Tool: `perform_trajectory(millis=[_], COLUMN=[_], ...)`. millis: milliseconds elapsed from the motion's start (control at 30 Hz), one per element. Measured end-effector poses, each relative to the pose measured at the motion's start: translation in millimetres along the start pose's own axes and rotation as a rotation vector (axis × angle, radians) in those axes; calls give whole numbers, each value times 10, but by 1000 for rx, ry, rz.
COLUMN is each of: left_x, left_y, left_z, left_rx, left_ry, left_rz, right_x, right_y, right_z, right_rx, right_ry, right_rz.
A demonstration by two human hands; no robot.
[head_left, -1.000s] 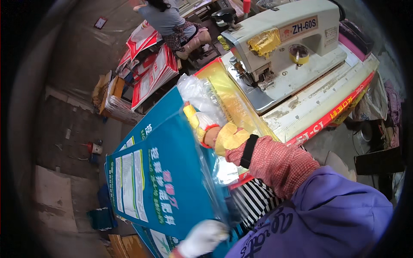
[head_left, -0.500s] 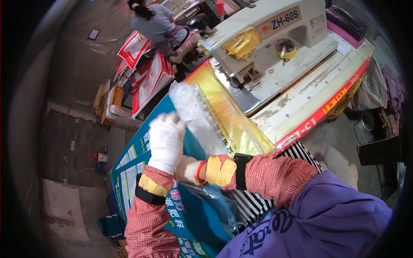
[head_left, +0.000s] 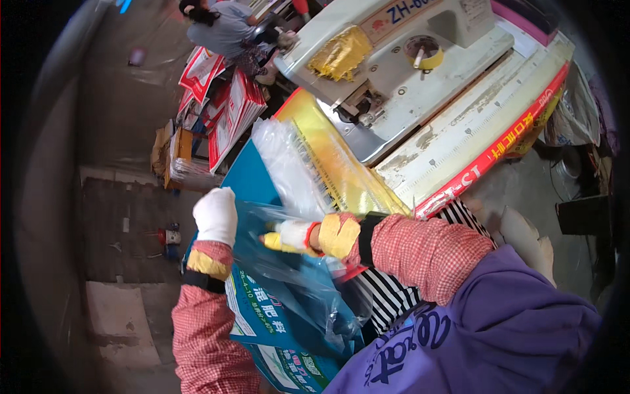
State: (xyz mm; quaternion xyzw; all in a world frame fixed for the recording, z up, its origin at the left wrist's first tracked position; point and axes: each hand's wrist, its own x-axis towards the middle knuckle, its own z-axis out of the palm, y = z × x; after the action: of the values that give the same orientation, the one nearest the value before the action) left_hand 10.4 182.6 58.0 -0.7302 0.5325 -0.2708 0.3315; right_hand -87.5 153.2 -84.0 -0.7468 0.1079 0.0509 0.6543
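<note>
My left hand (head_left: 216,215), in a white knit glove, is closed at the upper left edge of a blue printed sack (head_left: 266,285). Thin clear plastic film (head_left: 298,272) stretches from beside this hand across the sack towards my right. My right hand (head_left: 289,237), in a white glove with yellow fingertips, points left with its fingers stretched out amid the film, which partly veils it. Just beyond lie a crumpled clear plastic bag (head_left: 283,161) and a shiny yellow printed sack (head_left: 328,148), beside the sewing machine (head_left: 394,59).
A tape roll (head_left: 433,60) sits on the machine's bed. The white worktable (head_left: 459,148) has a red printed front edge. At the far left, red-and-white sacks (head_left: 237,111) are stacked near a seated person (head_left: 223,33). Striped cloth (head_left: 387,295) covers my lap.
My left hand has moved left and slightly down, away from my right hand, and the film now spans between them. My right hand shows more clearly. The view has shifted slightly.
</note>
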Motion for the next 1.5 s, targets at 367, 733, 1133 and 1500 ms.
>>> perform_trajectory(millis=[367, 733, 1133, 1500], left_x=[1293, 1194, 1309, 1481], left_y=[-107, 185, 363, 0], left_z=[-1081, -1199, -1199, -1190], left_rx=[210, 138, 146, -130], left_ry=[446, 181, 173, 35], left_rz=[-181, -52, 22, 85], right_x=[-883, -2678, -2274, -2002], right_y=[1109, 626, 553, 516], right_z=[1445, -859, -746, -984], right_rx=[-591, -970, -19, -403], right_ry=[-26, 61, 838, 379], right_rz=[-316, 359, -241, 16])
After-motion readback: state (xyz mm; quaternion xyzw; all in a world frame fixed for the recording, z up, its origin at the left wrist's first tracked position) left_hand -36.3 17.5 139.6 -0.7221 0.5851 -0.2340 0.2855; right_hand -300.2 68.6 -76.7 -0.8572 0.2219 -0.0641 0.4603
